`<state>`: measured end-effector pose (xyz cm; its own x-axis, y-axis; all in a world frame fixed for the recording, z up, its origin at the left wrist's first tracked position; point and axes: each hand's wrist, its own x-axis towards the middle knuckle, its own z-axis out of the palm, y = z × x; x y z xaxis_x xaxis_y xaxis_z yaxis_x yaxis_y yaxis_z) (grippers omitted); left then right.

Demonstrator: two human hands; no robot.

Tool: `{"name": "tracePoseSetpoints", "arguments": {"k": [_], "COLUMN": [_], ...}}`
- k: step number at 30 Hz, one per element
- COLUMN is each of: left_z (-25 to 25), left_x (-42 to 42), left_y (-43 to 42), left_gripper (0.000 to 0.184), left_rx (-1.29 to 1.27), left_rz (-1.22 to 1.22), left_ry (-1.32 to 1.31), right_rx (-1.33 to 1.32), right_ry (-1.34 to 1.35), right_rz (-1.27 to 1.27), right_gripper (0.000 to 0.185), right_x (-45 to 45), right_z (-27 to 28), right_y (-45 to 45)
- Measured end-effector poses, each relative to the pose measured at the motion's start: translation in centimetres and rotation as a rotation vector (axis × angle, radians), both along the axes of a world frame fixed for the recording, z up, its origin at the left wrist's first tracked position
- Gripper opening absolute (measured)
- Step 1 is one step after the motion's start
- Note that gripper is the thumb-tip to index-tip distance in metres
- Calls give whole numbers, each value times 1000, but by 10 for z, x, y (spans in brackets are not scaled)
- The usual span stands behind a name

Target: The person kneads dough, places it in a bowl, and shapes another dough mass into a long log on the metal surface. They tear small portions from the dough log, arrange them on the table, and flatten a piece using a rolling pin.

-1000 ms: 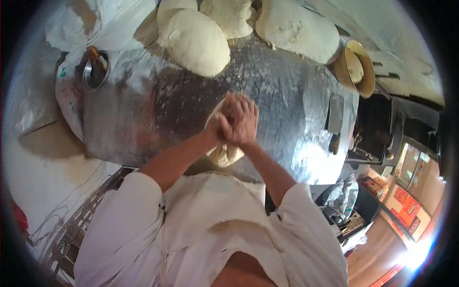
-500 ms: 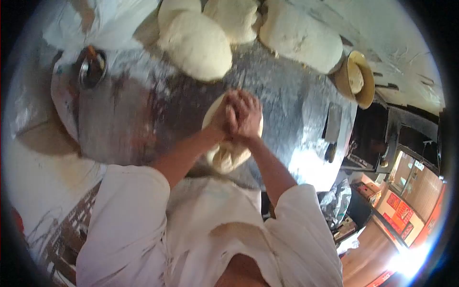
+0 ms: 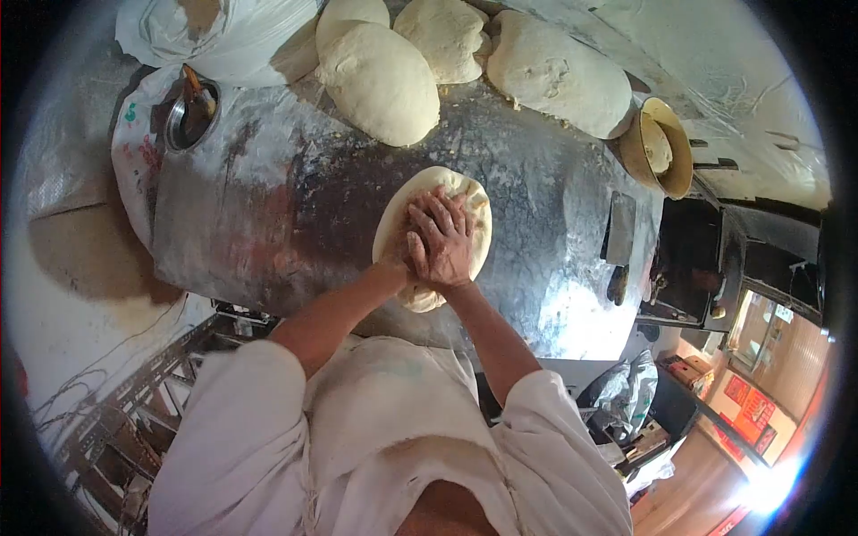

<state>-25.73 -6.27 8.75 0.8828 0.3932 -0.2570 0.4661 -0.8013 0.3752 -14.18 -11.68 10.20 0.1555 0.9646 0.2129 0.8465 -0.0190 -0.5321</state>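
Note:
A round lump of dough (image 3: 391,223) lies on the worktop in front of me, its far right rim creased into folds. My right hand (image 3: 444,239) rests across the back of my left hand (image 3: 407,236), fingers stretched out flat. Underneath, my left hand presses palm-down into the middle of the dough, and much of it is covered. Neither hand is wrapped around anything. Beyond them sits a large smooth dough mass (image 3: 380,85).
More dough lumps (image 3: 563,73) line the back edge. A yellow bowl (image 3: 679,156) holding dough stands at the far right, near a flat-bladed scraper (image 3: 620,228). To the left, a metal container (image 3: 189,116) holds a wooden-handled tool beside a white plastic bag (image 3: 228,40). The dark worktop (image 3: 304,214) is floury.
My hands, clasped closer together before, now lie flatter on the dough with the fingers more extended. The dough's near folded part is less exposed. The camera view has shifted slightly.

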Motion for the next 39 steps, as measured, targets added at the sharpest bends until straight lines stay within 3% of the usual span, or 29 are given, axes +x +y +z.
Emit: {"name": "tracePoseSetpoints", "arguments": {"k": [2, 3, 8, 11, 14, 18, 20, 21, 22, 23, 24, 25, 28, 30, 32, 34, 36, 37, 39], "left_z": [15, -19, -37, -23, -8, 14, 4, -18, -31, 54, 29, 9, -14, -18, -4, 5, 20, 1, -47], "left_x": [-6, -25, -28, -18, -10, -12, -17, -22, -26, -26, -31, -36, -29, -48, -46, -65, -72, -69, -55], "left_y": [-10, -20, -32, -19, -14, -5, 3, 13, 17, 16, 21, 23, 49, 26, 36, 37, 56, 68, 85], "left_gripper": [80, 80, 86, 89, 91, 88, 82, 79, 76, 64, 63, 63, 62, 62, 60, 50, 40, 40, 35], "left_rx": [75, 45, 192, 162, 124, 65, 204, -424, -1053, -1445, -1582, -1647, -1740, -1788, -1710, -1729, -1257, -1256, -341], "left_rz": [-47, 15, 46, 45, -21, -71, -92, 125, 343, 865, 989, 1071, 1127, 1159, 1099, 1109, 1148, 1144, 897], "left_ry": [184, -86, -20, 34, 292, 241, 175, -241, -649, -635, -643, -633, -634, -606, -537, -471, -205, -202, -576], "right_rx": [-40, -29, -13, 27, 31, 6, -127, -97, 17, 26, 25, -40, -34, -24, -182, -227, -455, -452, -537], "right_ry": [91, 68, -78, -99, -136, -136, 338, 1062, 1505, 1758, 2008, 2096, 2207, 2166, 2017, 1985, 1394, 1396, 643], "right_rz": [-12, 3, 50, 49, 47, 53, 0, -186, -318, -362, -407, -539, -460, -441, -475, -425, -526, -529, -668], "right_gripper": [55, 56, 61, 59, 59, 63, 66, 68, 71, 73, 75, 74, 68, 65, 63, 59, 49, 49, 42], "right_x": [-9, -13, -5, -1, -1, 1, 6, -5, 1, 7, 12, 19, 28, 21, 33, 45, 59, 66, 83], "right_z": [-5, -11, -26, -33, -23, -12, -12, 16, 22, 27, 28, 4, -8, -8, 9, 4, 12, 14, 14], "right_y": [-18, -27, -24, -13, -16, -14, -12, -16, -12, -15, -22, -27, -39, -62, -69, -110, -122, -113, -91]}}
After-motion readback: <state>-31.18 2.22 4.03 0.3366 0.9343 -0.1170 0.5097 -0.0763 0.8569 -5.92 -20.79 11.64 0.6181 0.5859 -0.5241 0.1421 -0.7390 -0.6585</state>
